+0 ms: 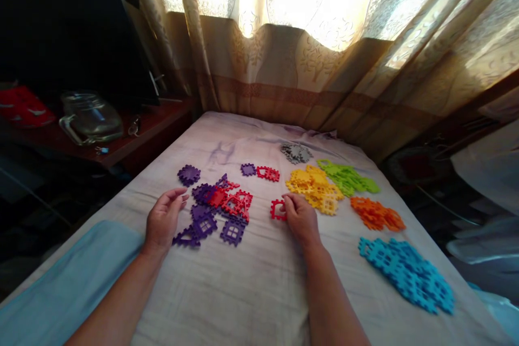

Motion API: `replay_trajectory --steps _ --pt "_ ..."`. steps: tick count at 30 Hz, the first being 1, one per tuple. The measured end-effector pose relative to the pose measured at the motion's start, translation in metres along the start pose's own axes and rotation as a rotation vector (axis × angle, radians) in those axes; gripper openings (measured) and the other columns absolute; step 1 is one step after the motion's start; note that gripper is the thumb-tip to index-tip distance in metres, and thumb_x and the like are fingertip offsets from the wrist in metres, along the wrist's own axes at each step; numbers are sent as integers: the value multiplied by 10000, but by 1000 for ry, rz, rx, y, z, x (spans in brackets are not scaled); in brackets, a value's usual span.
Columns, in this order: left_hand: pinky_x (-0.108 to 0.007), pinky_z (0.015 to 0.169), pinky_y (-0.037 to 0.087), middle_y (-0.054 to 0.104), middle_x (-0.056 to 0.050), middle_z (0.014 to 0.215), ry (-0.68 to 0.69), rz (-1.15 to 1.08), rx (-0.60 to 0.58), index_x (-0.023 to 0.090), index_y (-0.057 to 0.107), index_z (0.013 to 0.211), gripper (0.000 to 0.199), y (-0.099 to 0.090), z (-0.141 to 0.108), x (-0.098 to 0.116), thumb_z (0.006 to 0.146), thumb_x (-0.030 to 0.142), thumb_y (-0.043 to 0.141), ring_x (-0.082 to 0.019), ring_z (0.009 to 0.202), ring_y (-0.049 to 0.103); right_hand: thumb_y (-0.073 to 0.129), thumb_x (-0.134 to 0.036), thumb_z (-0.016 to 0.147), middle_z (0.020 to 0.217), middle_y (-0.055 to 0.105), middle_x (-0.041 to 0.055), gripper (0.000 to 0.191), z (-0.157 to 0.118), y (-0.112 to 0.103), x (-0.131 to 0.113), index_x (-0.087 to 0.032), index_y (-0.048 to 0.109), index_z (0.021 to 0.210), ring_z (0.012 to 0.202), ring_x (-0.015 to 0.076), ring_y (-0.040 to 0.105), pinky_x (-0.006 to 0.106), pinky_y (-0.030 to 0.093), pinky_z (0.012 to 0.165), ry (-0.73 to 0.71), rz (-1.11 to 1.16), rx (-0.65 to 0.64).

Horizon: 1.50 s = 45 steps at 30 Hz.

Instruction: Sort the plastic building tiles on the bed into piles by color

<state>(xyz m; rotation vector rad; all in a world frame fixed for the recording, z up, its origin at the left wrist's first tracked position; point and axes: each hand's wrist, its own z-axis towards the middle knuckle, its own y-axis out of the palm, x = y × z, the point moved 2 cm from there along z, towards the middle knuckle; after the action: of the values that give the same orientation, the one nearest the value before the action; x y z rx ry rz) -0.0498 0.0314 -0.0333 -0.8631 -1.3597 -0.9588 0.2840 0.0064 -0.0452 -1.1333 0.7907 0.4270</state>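
Bed (227, 292): carries all the pieces; far edge meets the curtain (263, 73), right edge lies near the blue pile.
Room for moving: widest on the sheet between the forearms; tighter to the right, where piles crowd.
Blue pile (407, 273): well right of the right hand.
Purple-and-red heap (217, 198): between the hands, nearer the left.
Yellow pile (314, 184): just beyond the right hand, the closest obstruction.
Left hand (164, 219): half-curled beside the heap, nothing seen in its grasp; contact cannot be told.
Right hand (302, 219): thumb and fingers pinched on the red frame's right side.
Red frame (273, 210): between heap and yellow pile; lift-off unclear.
Handling: judged light, stiff plastic, modestly slippery, hardly fragile.
Best hold: a flat side bar, clear of the toothed rim.
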Motion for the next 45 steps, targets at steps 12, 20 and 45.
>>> replay_trajectory --steps 12,20,45 --pt "-396 975 509 740 -78 1002 30 225 -104 177 682 993 484 -4 3 -8 668 536 681 -232 991 686 474 -537 841 533 586 15 457 4 -24 19 -210 587 543 551 148 529 282 426 614 -11 127 505" --pt "-401 1017 490 715 -68 1115 566 766 -360 239 722 993 321 8 -12 19 859 480 558 -237 1073 653 551 -417 795 395 427 -59 343 5 -51 36 -222 531 515 399 116 406 247 313 439 324 561 885" --pt "-562 1127 343 648 -83 1257 850 924 -723 247 704 996 143 148 -92 19 877 245 626 -277 1255 512 504 -563 857 418 455 -45 463 15 -34 43 -211 563 562 426 122 460 256 392 477 320 515 736"
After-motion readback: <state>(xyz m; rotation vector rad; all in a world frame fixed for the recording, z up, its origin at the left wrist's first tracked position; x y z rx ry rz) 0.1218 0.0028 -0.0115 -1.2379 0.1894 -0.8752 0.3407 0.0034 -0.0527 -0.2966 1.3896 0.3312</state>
